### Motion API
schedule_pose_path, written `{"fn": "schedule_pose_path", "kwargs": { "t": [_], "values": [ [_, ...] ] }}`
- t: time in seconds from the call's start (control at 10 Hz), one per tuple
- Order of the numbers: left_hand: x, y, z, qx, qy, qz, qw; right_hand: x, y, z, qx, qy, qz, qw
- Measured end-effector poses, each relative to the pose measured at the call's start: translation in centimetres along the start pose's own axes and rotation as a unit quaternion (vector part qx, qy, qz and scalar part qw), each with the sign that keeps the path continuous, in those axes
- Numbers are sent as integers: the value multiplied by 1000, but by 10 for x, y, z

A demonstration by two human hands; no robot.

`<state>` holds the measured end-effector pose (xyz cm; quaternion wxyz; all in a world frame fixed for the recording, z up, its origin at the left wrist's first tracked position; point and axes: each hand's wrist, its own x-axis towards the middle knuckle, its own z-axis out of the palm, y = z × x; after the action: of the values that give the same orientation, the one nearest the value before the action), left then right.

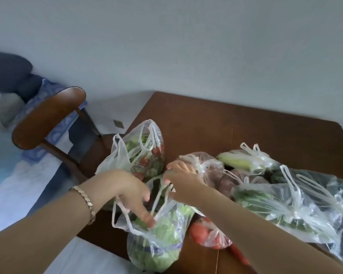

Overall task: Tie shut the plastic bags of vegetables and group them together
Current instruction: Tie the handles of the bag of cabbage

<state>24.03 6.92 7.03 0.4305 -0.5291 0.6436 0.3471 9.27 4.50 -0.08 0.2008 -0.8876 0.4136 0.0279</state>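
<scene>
Left hand [133, 196] and right hand [179, 175] grip loose handles of a clear plastic bag of leafy greens [162, 240], knotted clear bags [285, 210] right of it, one untied bag [147, 155] behind.

Forearms come in from the near side, left hand [127, 192] and right hand [181, 180] close together, fingers pinching bag handles [157, 200].

I am observing a brown wooden table [206, 119] bearing clear plastic bags. The leafy greens bag [158, 240] is standing at its near-left edge, with the tomato bag [208, 234] lying just beside it. An open mixed bag [147, 155] is standing behind them. The corn bag [240, 161] and the knotted greens bag [265, 202] are lying toward the right.
</scene>
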Motion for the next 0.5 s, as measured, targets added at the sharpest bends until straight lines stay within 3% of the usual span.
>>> {"fn": "schedule_pose_path", "kwargs": {
  "t": [0.1, 0.2, 0.3, 0.4, 0.5],
  "values": [
    [-10, -11, -4, -1, -102, 68, 992, 5, 2, 2, 33, 47, 36, 998],
    [19, -44, 3, -8, -126, 86, 988, 7, 7, -6, 118, 123, 90, 981],
    [90, -111, 3, -33, 36, 67, 997, 13, 3, -18, 283, 199, 176, 922],
    [29, -87, -10, -117, -41, 221, 967, 17, -2, -35, 430, 250, 246, 832],
    [1, -55, -24, -315, -77, 295, 899, 14, -9, -47, 512, 299, 230, 771]
  ]
}}
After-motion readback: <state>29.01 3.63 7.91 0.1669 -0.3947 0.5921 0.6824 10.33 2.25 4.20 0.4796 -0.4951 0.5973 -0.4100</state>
